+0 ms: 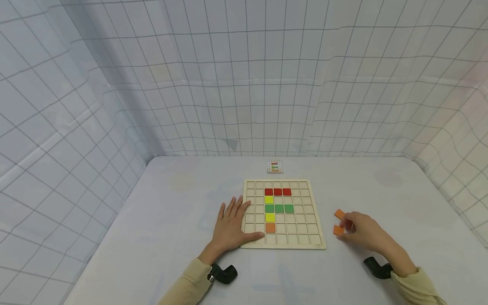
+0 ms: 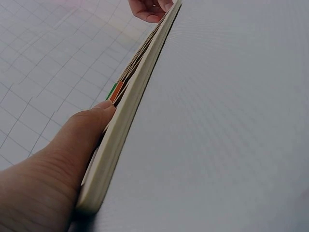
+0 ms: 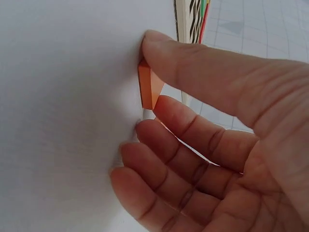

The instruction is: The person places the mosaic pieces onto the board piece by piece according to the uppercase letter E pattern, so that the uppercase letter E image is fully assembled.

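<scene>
Left hand lies flat on the board, steadying it, while right hand pinches an orange tile (a second lies beside).

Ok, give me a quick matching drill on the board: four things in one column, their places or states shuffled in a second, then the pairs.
Things:
1. left hand
2. right hand
3. red tiles
4. pattern card

Places or states:
A. lying on the table beyond the far edge of the wooden grid board
B. pinching an orange tile to the right of the board
C. resting flat on the board's left edge
D. three in a row, topmost of the coloured tiles in the board

Pairs: 1-C, 2-B, 3-D, 4-A
</scene>
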{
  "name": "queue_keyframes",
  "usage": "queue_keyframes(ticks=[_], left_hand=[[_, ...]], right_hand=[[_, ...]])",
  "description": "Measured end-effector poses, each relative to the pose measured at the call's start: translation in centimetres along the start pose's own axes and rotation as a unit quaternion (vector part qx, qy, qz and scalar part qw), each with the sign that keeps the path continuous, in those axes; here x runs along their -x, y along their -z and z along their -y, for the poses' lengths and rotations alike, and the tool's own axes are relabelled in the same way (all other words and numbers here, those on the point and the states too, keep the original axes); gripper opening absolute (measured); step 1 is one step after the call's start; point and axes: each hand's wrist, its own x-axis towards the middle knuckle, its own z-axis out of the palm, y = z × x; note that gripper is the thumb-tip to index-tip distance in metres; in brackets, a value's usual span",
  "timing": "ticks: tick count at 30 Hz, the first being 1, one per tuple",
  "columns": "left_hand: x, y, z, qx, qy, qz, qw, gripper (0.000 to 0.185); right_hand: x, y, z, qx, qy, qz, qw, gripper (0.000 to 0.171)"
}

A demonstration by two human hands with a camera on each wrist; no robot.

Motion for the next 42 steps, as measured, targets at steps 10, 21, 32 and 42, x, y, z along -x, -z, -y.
queue_keyframes(ticks=[10,21,32,42], left_hand=[[-0.1,-0.2,0.2,-0.005,0.001,0.001,1.0,0.104],[-0.1,-0.2,0.1,-0.001,-0.006,-0.003,1.0,0.103],[-0.1,0.0,0.1,-0.004,0.002,0.005,1.0,0.104],[-0.1,0.1,0.0,0.0,0.007,0.005,1.0,0.103]], right_hand=[[-0.4,-0.6,0.3,-0.019,0.01,-0.012,1.0,0.024],[-0.4,-1.1,0.8,-0.031,0.035,-0.046,0.998,0.024],[-1.1,-2.0,1.6,-0.04,0.035,-0.08,0.995,0.022],[-2.7,-2.3,3.6,-0.046,0.068,-0.108,0.991,0.023]])
